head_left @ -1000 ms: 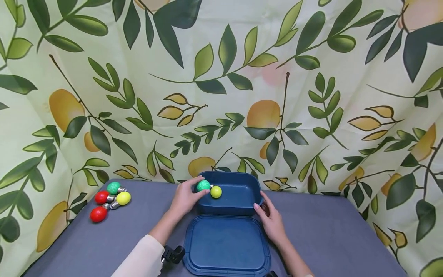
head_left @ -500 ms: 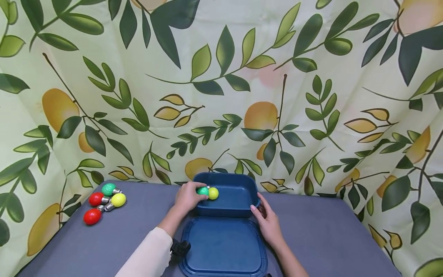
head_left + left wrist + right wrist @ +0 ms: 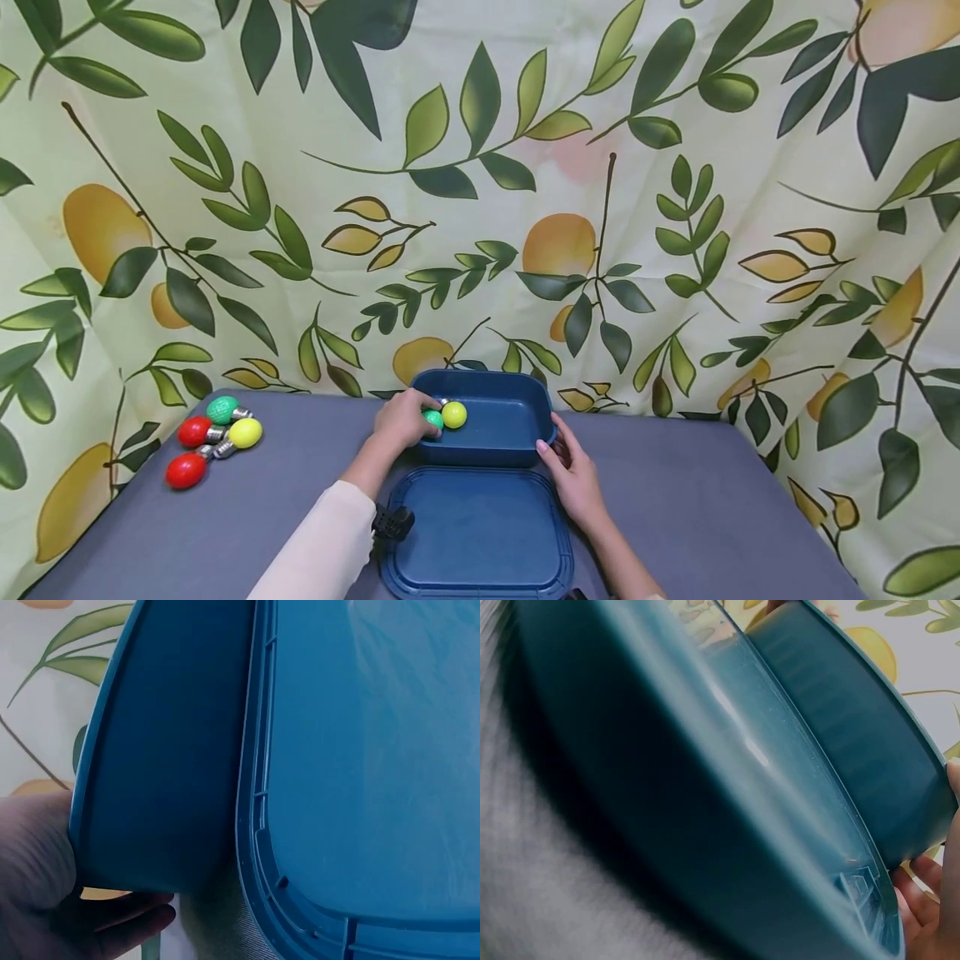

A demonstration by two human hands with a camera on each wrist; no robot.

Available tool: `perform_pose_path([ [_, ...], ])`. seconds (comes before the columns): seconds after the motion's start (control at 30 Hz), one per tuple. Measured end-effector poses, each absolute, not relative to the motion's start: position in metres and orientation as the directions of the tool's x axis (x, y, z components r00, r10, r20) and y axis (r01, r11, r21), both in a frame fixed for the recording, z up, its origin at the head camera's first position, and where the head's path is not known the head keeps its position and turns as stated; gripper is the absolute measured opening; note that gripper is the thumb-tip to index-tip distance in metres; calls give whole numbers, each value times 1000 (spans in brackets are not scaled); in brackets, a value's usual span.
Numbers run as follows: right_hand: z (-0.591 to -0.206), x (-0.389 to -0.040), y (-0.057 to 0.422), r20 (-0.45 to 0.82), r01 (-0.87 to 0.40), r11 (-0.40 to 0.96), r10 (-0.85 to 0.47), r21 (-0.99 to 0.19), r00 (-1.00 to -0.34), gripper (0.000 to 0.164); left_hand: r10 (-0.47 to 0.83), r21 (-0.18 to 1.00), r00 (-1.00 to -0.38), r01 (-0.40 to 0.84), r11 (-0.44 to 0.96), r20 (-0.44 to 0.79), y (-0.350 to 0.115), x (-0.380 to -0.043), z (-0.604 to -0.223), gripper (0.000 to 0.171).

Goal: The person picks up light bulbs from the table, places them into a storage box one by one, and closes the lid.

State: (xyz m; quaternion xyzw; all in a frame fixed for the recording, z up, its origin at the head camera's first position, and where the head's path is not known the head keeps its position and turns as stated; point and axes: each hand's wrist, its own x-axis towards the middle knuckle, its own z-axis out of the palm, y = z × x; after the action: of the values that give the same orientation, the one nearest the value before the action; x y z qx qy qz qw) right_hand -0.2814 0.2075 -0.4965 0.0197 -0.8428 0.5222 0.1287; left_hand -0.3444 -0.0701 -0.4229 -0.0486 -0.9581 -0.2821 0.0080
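Observation:
A deep blue box point(image 3: 480, 455) stands open at the back of the table. My left hand point(image 3: 403, 419) reaches over its left end, thumb and index finger around a green light bulb point(image 3: 432, 422). Beside that bulb in the box lies a yellow light bulb point(image 3: 454, 415). The left wrist view shows the left hand point(image 3: 37, 859) at the box's end, with fingers below the outer wall and the bulb hidden. My right hand point(image 3: 576, 483) grips the box's right end, thumb on the front wall. Directly in front of the box lies its blue lid point(image 3: 480, 533).
On the left side of the grey table point(image 3: 675, 500) lies a cluster of bulbs: a green bulb point(image 3: 222, 409), a yellow bulb point(image 3: 246, 432), a red bulb point(image 3: 194, 431) and another red bulb point(image 3: 186, 471). A leaf-patterned cloth point(image 3: 465, 208) hangs close behind the box.
The left hand has lowered the green bulb at the box's left end, beside the yellow bulb, and now covers more of it. The right hand keeps its grip. The head view has shifted slightly.

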Motion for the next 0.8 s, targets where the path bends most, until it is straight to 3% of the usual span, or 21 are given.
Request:
perform_pose_path([
  [0.2, -494, -281, 207, 239, -166, 446, 111, -879, -965, 60, 155, 574, -986, 159, 803, 55, -75, -345, -425, 45],
  [0.43, -498, -283, 204, 239, -175, 454, 86, -874, -967, 61, 245, 714, -965, 236, 659, 93, -94, -340, -419, 39],
  [0.63, -496, -282, 206, 246, -175, 459, 100, -871, -964, 59, 202, 764, -967, 249, 595, 157, -118, -321, -401, 38],
  [0.8, -495, -283, 207, 242, -171, 466, 97, -868, -965, 60, 163, 708, -967, 253, 659, 194, -145, -304, -400, 40],
])
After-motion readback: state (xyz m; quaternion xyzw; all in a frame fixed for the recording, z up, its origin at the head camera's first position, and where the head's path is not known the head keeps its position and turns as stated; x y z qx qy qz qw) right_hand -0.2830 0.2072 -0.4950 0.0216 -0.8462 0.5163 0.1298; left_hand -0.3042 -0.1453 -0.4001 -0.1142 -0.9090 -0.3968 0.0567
